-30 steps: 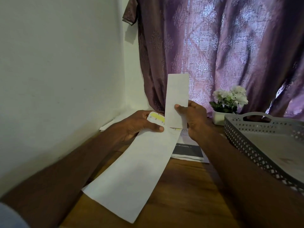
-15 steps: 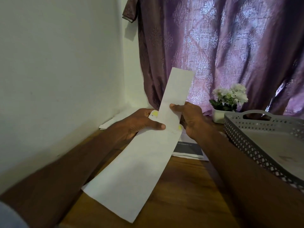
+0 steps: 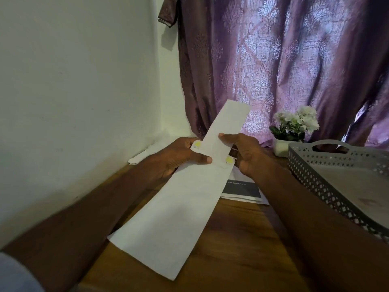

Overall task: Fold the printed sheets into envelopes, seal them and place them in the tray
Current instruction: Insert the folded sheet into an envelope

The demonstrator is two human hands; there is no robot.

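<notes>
1. My left hand (image 3: 179,158) pinches the long white sheet (image 3: 179,209) at its fold: the thumb lies flat across the front, the other fingers are curled behind the paper.
2. My right hand (image 3: 246,153) pinches the same sheet from the other side, thumb on the front of the raised upper part, fingers hidden behind.
3. The upper part of the sheet stands up and tilts to the right; the lower, wider part hangs down toward me over the wooden table (image 3: 242,260).
4. Small yellow patches show at both edges near my thumbs.
5. Printed papers (image 3: 242,189) lie on the table under my right hand.
6. The grey perforated tray (image 3: 315,175) stands at the right, well apart from the sheet.
7. A small pot of white flowers (image 3: 294,127) stands behind the tray, before the purple curtain (image 3: 273,60).
</notes>
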